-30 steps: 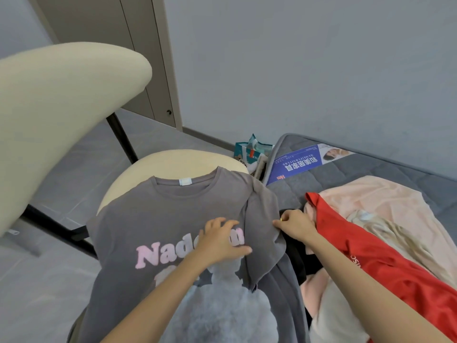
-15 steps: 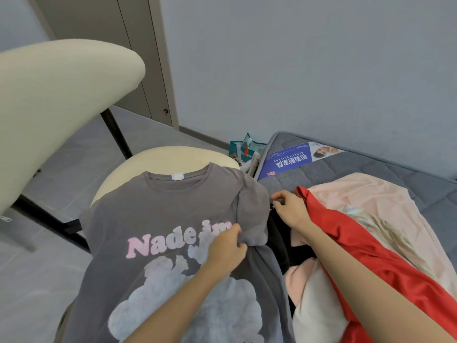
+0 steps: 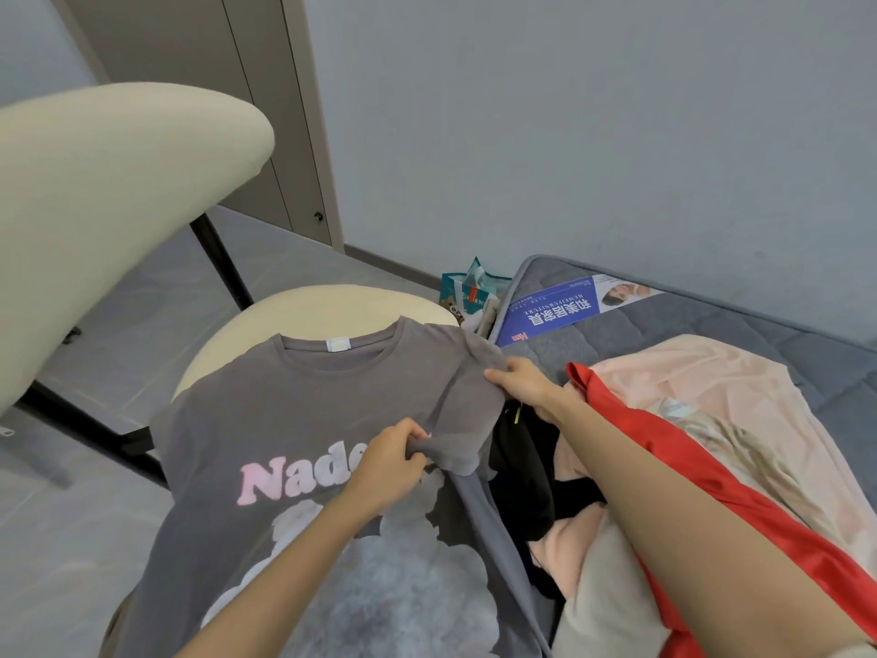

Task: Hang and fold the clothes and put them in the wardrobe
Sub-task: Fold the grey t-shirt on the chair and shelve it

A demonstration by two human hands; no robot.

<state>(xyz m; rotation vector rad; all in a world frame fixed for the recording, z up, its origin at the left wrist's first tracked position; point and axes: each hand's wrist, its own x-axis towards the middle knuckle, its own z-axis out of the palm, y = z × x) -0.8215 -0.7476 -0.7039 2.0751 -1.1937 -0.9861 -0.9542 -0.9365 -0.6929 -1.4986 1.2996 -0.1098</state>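
A grey T-shirt with pink lettering and a pale cloud print lies spread front-up over a cream chair seat. My left hand pinches the hem of its folded-in right sleeve, over the lettering. My right hand grips the same sleeve near the shoulder. To the right, a pile of clothes lies on the bed: a red garment, a peach one and a black one.
The cream chair backrest rises at the left on black legs. A grey mattress with a blue label sits at the right. A teal bag stands on the floor between chair and mattress. A door is behind.
My left hand went from lying flat on the shirt to pinching the sleeve hem. My right hand moved onto the sleeve near the shoulder and took hold of it.
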